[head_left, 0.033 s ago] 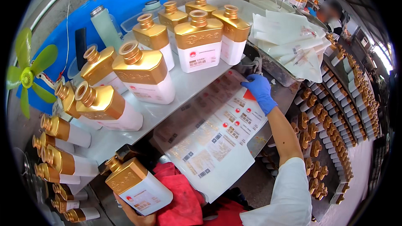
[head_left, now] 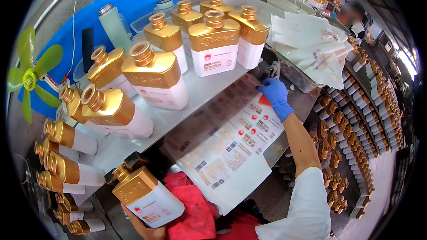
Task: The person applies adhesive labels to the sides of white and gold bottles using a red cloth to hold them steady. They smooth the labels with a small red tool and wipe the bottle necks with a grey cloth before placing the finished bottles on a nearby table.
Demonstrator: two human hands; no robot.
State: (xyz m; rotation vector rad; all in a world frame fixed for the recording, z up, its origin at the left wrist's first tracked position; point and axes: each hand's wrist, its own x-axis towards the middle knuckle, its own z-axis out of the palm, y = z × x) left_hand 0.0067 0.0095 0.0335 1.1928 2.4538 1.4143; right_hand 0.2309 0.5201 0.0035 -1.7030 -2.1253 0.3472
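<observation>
My left hand [head_left: 141, 227] grips a white bottle with a gold shoulder and neck [head_left: 149, 195] from below, tilted, at the lower left. A red label print shows on its front. My right hand [head_left: 275, 100] wears a blue glove and reaches over the far end of a printed decal sheet [head_left: 235, 195]. Its fingers are bent together beside a dark pot [head_left: 267, 57] and a grey rag [head_left: 275, 69]; what they hold is hidden. An orange-red piece [head_left: 264, 101] peeks out under the palm. A red cloth [head_left: 191, 206] lies beside the held bottle.
Several gold-and-white bottles [head_left: 213, 44] stand on the grey shelf [head_left: 195, 91]. A green fan [head_left: 29, 80] and a flask [head_left: 114, 26] are at the left. Used backing sheets [head_left: 309, 44] pile up at the far right. Bottle racks [head_left: 356, 129] line the right side, with another person [head_left: 353, 18] beyond.
</observation>
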